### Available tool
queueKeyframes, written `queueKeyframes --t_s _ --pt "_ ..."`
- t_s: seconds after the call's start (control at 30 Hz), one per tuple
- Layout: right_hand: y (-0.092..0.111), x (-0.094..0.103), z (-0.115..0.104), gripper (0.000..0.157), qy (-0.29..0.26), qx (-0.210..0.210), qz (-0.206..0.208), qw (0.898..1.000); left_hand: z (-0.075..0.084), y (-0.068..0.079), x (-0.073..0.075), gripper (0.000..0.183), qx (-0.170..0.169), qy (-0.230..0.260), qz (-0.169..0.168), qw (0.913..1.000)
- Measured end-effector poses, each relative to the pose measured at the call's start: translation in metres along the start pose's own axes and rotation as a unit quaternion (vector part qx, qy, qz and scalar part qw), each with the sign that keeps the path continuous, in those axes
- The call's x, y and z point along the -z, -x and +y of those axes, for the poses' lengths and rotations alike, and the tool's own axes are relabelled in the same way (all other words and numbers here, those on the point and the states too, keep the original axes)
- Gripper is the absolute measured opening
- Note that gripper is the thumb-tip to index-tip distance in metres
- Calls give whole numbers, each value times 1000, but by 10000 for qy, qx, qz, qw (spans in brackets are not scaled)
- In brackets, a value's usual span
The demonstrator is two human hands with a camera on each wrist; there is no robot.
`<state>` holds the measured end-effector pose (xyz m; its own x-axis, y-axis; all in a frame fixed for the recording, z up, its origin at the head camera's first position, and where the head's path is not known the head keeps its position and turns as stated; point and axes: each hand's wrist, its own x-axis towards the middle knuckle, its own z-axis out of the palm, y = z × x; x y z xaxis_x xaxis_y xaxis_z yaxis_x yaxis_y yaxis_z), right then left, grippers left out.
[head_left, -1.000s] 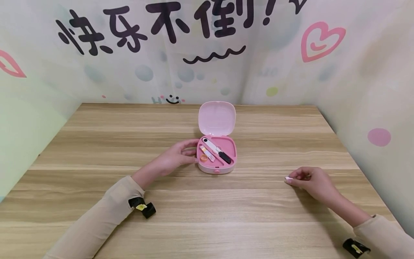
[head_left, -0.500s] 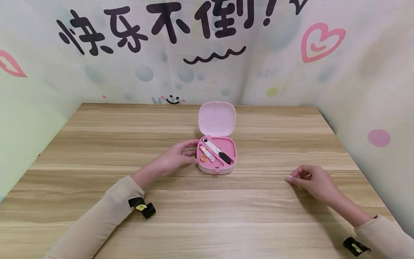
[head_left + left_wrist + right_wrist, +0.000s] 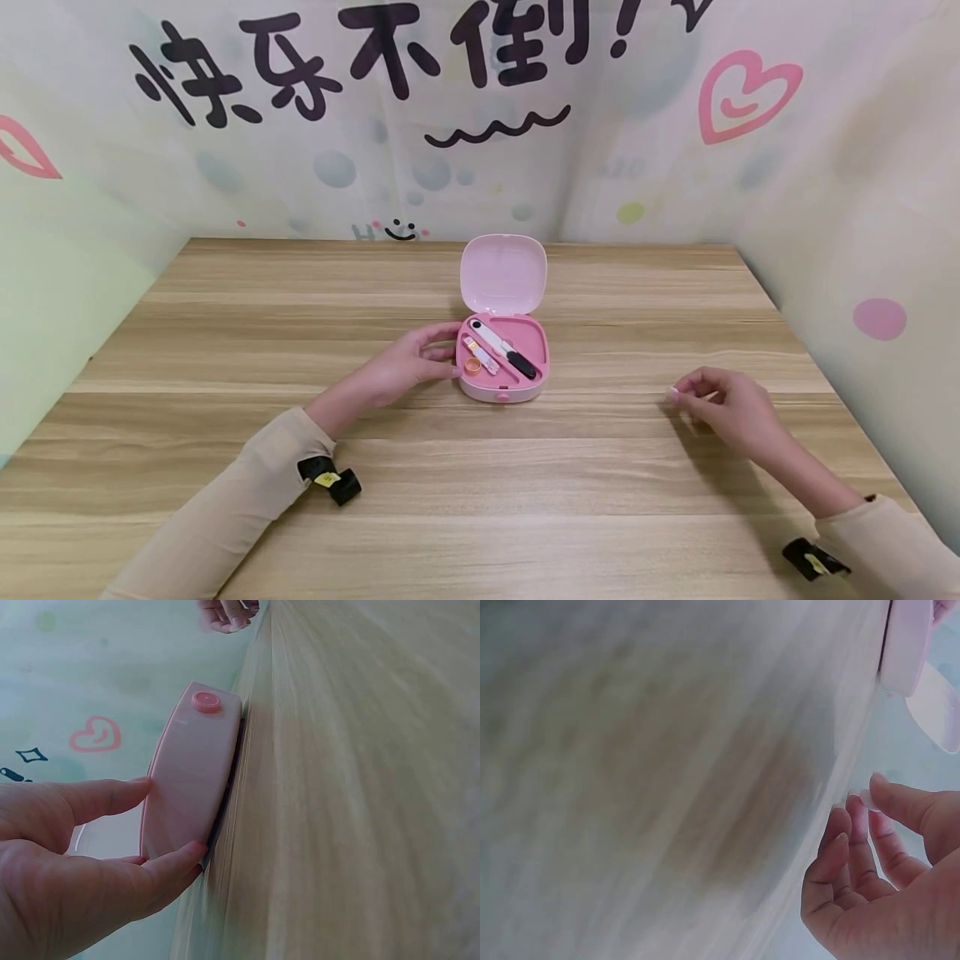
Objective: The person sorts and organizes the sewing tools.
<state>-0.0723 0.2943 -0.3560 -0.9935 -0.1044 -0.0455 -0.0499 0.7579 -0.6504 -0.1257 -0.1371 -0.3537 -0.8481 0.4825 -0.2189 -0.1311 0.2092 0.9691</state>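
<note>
A pink box (image 3: 538,387) stands on the table with its lid (image 3: 502,273) raised. My left hand (image 3: 401,367) holds its left side, thumb near the front corner and fingers further back. In the left wrist view the thumb touches the rim and the fingertips the lower side. Inside the box lie a slim white tool with a black end (image 3: 504,348), a small white and gold clip-like piece (image 3: 480,355) and a gold ring (image 3: 472,366). Well to the right, my right hand (image 3: 731,408) pinches a tiny white piece (image 3: 867,799), mostly hidden by the fingertips, just above the table.
The wood-grain table (image 3: 480,492) reaches back to a printed cloth backdrop (image 3: 300,183), which also rises on the left and right sides. A black strap or mount (image 3: 330,482) sits at the left cuff, another black mount (image 3: 813,560) at the right.
My right hand has moved slightly away from me, and the white piece has become less visible between its fingertips. My left hand and the box have stayed put.
</note>
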Motion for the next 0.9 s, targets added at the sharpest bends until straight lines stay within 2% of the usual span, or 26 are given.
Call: queueKeyframes --t_s 0.33,0.67,0.9 --pt "-4 -1 -6 16 145 279 414 9986 0 0 0 73 -30 39 11 10000" --pt "-9 -2 -12 20 99 253 553 9981 -1 0 0 73 -33 69 33 10000" --pt "-13 -3 -19 20 -80 380 731 9966 -1 -1 0 74 -22 80 48 10000"
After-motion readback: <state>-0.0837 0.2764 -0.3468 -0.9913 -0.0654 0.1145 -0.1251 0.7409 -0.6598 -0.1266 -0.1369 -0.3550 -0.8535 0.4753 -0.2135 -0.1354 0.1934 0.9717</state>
